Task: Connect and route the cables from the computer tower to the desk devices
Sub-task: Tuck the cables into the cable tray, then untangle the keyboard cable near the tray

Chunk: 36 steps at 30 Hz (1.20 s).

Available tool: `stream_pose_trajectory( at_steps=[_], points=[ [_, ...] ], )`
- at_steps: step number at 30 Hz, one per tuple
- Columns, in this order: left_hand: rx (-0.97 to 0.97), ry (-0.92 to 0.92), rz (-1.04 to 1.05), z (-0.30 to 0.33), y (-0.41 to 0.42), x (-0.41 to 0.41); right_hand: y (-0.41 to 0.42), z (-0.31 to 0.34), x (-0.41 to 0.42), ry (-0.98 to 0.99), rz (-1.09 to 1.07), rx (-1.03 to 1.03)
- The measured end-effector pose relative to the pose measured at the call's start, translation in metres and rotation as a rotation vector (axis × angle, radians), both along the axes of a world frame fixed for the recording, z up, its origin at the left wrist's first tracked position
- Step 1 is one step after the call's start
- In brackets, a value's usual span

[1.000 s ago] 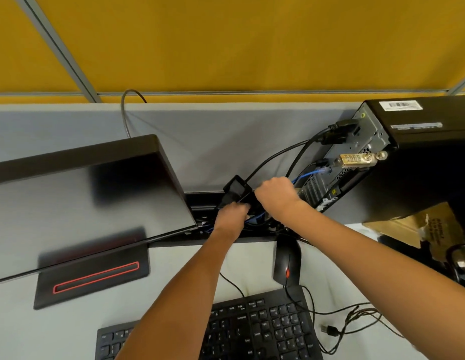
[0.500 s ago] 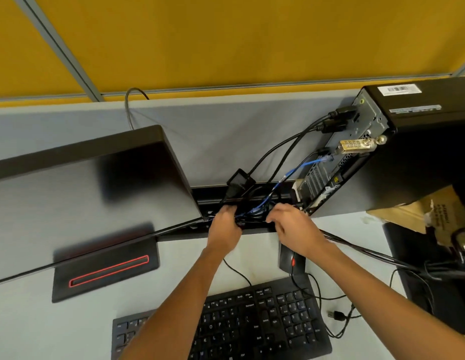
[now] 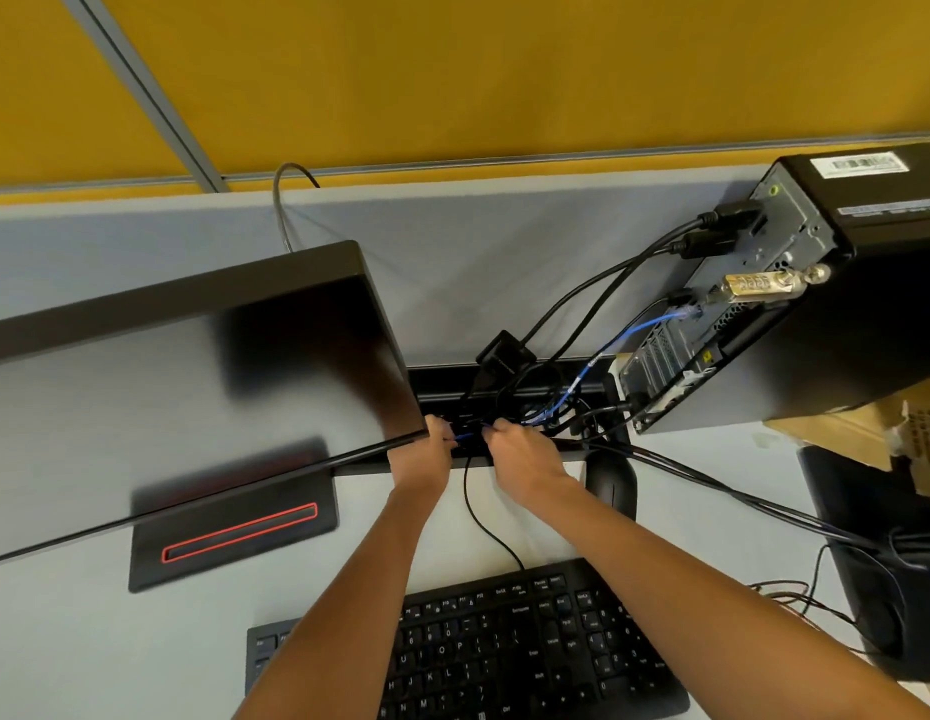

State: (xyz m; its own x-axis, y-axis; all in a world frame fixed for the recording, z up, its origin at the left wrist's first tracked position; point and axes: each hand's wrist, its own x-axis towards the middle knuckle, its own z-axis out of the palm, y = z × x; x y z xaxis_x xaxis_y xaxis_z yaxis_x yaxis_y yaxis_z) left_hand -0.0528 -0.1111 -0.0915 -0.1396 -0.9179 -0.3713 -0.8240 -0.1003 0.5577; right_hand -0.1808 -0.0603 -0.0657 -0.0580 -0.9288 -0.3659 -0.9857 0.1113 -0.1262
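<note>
left hand [image 3: 424, 449]: fingers curled down at the desk's rear edge, closed on the blue cable [image 3: 590, 367], a short blue stretch of which is seen just beside its fingertips; exact pinch hidden by the knuckles.
right hand [image 3: 522, 452]: fingers curled at the same spot, apparently gripping the same blue cable and the black leads bunched with it; how much is held cannot be told.
hand spacing: hands just beside each other, nearly touching, knuckles up.
arm pose: both forearms extended forward from the bottom of the view, over the keyboard [image 3: 509, 646], converging toward the cable tray [image 3: 442, 379].
cable tray: black slot directly ahead of both hands, cables dropped into it.
blue cable route: run up and right from the hands to the rear panel of the computer tower [image 3: 863, 314].
computer tower: up and right of the right hand, rear ports turned toward the hands, several black cables [image 3: 603, 283] plugged in.
black adapter [image 3: 504, 356]: just above the hands, hung over the tray.
monitor [image 3: 182, 371]: left of the left hand, its lower corner touching or just beside that hand.
mouse [image 3: 611, 485]: just right of the right wrist.
keyboard lead [image 3: 478, 517]: thin black wire passed between the two forearms.
</note>
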Motion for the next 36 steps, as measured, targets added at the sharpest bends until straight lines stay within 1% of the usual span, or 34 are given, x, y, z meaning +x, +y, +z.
stream_pose_trajectory(
  at_steps=[2,4,6,8,10,12,15,17,20,22,23,25,27,29,32,36],
  points=[
    [0.083,-0.003,0.087,-0.01,-0.01,-0.002,-0.01,0.002,0.001,0.056,0.005,0.056],
    [0.164,-0.021,0.139,-0.015,-0.019,-0.006,-0.018,0.003,-0.005,0.058,0.028,0.101],
    [0.213,-0.079,0.111,-0.012,-0.027,-0.011,-0.021,0.002,-0.012,0.043,0.109,0.15],
    [0.213,-0.132,0.027,-0.005,-0.031,-0.011,-0.017,-0.002,-0.02,0.013,0.196,0.207],
    [0.273,-0.13,-0.032,0.003,-0.031,-0.008,-0.004,-0.011,-0.027,-0.091,0.154,0.156],
    [0.294,-0.177,-0.082,0.012,-0.027,-0.001,0.013,-0.018,-0.029,-0.194,0.076,0.043],
    [0.227,-0.258,-0.218,0.028,-0.013,0.004,0.041,-0.021,-0.021,-0.187,0.033,-0.101],
    [0.083,-0.318,-0.235,0.031,-0.002,0.004,0.057,-0.018,-0.014,-0.198,-0.026,-0.181],
    [-0.059,-0.232,-0.188,0.033,0.026,0.004,0.079,-0.005,-0.013,-0.228,-0.103,-0.263],
    [-0.118,-0.219,-0.262,0.035,0.048,0.011,0.096,0.007,-0.019,-0.286,-0.073,-0.207],
    [-0.14,-0.217,-0.324,0.036,0.056,0.018,0.103,0.01,-0.023,-0.308,-0.03,-0.14],
    [-0.122,-0.195,-0.431,0.038,0.071,0.037,0.123,0.012,-0.026,-0.314,0.086,0.032],
    [-0.059,-0.217,-0.512,0.04,0.085,0.058,0.143,0.011,-0.022,-0.251,0.205,0.173],
    [-0.025,-0.293,-0.636,0.041,0.101,0.072,0.16,0.008,-0.009,-0.123,0.308,0.253],
    [-0.034,-0.376,-0.837,0.032,0.127,0.081,0.172,0.001,0.009,0.011,0.345,0.213],
    [-0.073,-0.447,-0.981,0.024,0.154,0.089,0.172,0.001,0.016,0.031,0.331,0.18]
  ],
)
